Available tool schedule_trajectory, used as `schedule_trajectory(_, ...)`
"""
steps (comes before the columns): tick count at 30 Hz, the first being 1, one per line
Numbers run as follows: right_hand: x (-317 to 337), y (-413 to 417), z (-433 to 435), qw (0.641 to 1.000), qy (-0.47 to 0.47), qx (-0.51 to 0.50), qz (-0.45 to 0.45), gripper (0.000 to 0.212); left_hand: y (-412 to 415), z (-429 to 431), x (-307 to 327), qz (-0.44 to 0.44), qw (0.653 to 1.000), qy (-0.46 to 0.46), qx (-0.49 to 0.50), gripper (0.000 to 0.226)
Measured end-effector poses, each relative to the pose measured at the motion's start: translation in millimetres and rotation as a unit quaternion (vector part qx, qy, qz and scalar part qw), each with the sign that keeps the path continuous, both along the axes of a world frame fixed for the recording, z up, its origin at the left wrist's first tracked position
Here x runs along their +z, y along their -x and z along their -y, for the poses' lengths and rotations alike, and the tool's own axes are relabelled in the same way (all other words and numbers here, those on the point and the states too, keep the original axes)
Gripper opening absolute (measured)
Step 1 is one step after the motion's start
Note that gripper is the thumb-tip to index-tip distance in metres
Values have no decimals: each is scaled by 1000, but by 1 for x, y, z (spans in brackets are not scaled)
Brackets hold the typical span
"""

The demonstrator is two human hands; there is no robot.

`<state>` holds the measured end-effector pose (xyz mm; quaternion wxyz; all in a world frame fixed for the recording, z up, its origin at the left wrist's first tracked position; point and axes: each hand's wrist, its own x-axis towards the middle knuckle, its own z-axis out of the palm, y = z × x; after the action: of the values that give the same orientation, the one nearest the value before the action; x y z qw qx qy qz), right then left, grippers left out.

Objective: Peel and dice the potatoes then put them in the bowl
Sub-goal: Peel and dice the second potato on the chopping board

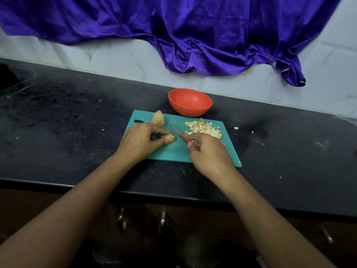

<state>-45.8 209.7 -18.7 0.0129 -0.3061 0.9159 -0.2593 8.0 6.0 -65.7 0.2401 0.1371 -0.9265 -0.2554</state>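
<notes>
Black speckled desk [77, 117], dusted with pale crumbs and faint smears, glossy along its front edge. Teal cutting board [173, 151] lying flat toward the front, set slightly askew. Red bowl [190, 102] upright just behind the board's far edge; touching it or not, hard to tell. Two stray potato bits [236, 128] right of the board, directly on the dark surface.

Knife [178, 134] beside potato [170, 137] on board [170, 154]

a purple cloth [193, 31] drapes the white tiled wall [116, 59] behind a black speckled counter [58, 117]; dark cabinets [173, 229] below.
</notes>
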Motion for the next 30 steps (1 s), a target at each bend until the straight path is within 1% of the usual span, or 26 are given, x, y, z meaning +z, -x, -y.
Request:
schedule_trajectory(3,15,2,9,999,-44,3,-13,30,-2,-1,1,3,1000,-16,11,34)
schedule_trajectory(5,22,-3,17,998,-67,6,-16,33,-2,-1,1,3,1000,-22,16,34)
schedule_trajectory(8,26,-7,25,997,-74,20,-12,40,-3,-3,3,8,999,-23,21,32)
schedule_trajectory(15,36,-7,43,990,-138,23,-25,29,-3,-5,5,10,999,-31,32,30)
schedule_trajectory(22,32,-7,61,979,-183,22,-84,25,-5,-6,6,1,999,-23,23,24)
schedule_trajectory(25,30,-8,61,976,-192,28,-102,27,-5,-6,7,5,1000,-20,23,24)
schedule_trajectory(27,32,-5,59,976,-193,32,-94,28,-5,-6,6,4,1000,-19,23,25)
schedule_trajectory(30,38,5,52,984,-171,31,-37,26,-4,-6,6,1,999,-27,23,28)
